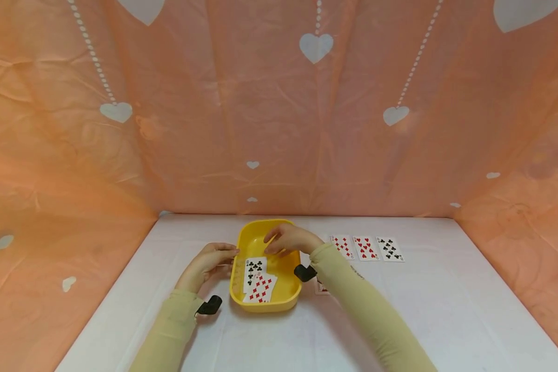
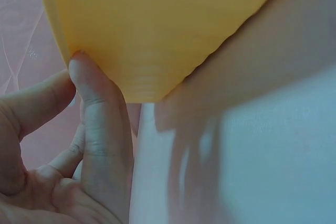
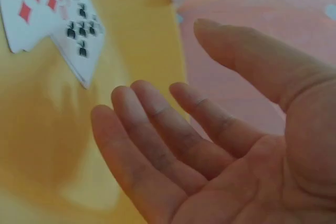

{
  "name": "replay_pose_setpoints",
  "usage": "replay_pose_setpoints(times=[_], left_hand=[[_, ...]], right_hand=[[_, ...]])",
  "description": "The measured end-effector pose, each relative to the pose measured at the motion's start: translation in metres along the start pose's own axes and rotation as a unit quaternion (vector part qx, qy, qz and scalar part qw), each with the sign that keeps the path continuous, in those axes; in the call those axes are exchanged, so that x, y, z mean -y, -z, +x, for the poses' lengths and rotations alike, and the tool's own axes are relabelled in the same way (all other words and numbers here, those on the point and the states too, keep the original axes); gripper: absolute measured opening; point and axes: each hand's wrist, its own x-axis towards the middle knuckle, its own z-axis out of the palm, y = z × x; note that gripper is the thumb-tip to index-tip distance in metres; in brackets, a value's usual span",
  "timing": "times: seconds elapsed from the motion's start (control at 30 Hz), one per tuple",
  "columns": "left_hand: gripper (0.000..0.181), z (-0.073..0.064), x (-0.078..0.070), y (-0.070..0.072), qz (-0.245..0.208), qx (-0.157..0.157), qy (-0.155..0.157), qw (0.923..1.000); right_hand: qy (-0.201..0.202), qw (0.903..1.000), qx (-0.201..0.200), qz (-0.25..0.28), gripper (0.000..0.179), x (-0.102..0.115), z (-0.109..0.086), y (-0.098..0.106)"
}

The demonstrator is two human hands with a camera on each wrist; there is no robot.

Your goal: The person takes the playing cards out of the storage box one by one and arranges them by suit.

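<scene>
- Left hand [image 1: 206, 263] pinches the rim of a yellow tray [image 1: 284, 276] on a white tabletop [image 1: 242, 343].
- Right hand [image 1: 292, 239] hangs over it, fingers loosely parted.
- Playing cards [image 1: 262, 288] overlap inside, nearer the person; three others [image 1: 366, 249] line up right.

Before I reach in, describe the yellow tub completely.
The yellow tub is an open, elongated container with rounded corners and a smooth rim; it looks like plastic. It sits open side up on the white table, its long axis running away from the person. Overlapping playing cards, clubs and diamonds, lie face up inside at its near end. The left hand appears to pinch its left rim; the right hand hovers over its far half, holding nothing.
</scene>
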Motion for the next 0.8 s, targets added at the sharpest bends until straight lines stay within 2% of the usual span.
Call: replay_pose_setpoints(times=[0.27,0.47,0.6,0.8], left_hand=[[0.034,0.000,-0.001,-0.001,0.000,0.011,-0.007,0.9999],[0.032,0.000,-0.003,-0.003,0.000,0.010,-0.002,1.0000],[0.032,0.001,-0.005,-0.003,0.002,0.007,0.006,1.0000],[0.032,0.000,-0.005,0.000,0.007,0.025,-0.021,0.9994]], right_hand=[[-0.037,0.9973,0.003,-0.063,0.037,-0.002,0.005,-0.011],[-0.054,0.9909,0.008,-0.123,0.019,-0.006,0.009,-0.017],[-0.058,0.9897,0.023,-0.129,0.010,-0.007,0.011,-0.020],[-0.048,0.9904,0.055,-0.117,0.007,-0.007,0.016,-0.026]])
